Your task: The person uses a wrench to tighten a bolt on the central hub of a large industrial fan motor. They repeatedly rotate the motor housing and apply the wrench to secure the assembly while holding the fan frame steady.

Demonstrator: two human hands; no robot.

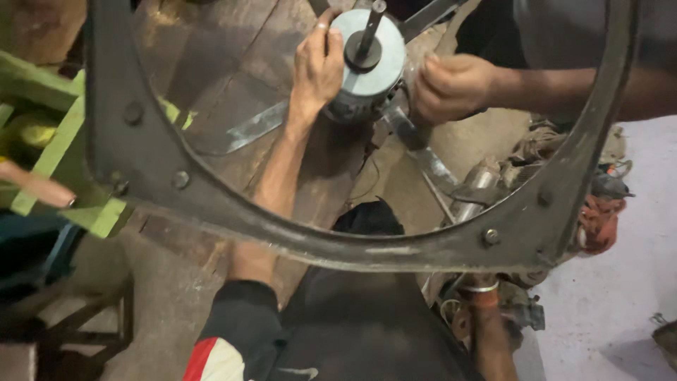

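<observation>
Motor (368,67), upright at twelve o'clock on the wooden bench (233,63), is clasped by the left hand (316,70); another person's fist (451,88) works beside it, so it may tip; the right hand's grip cannot be told.

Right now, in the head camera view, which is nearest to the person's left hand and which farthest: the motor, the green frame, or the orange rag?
Measured from the left hand:
1. The motor, at top centre; the hand rests on its side.
2. The green frame, far off at the left edge.
3. The orange rag, lower right beyond the big dark ring, a little farther than the frame.
</observation>
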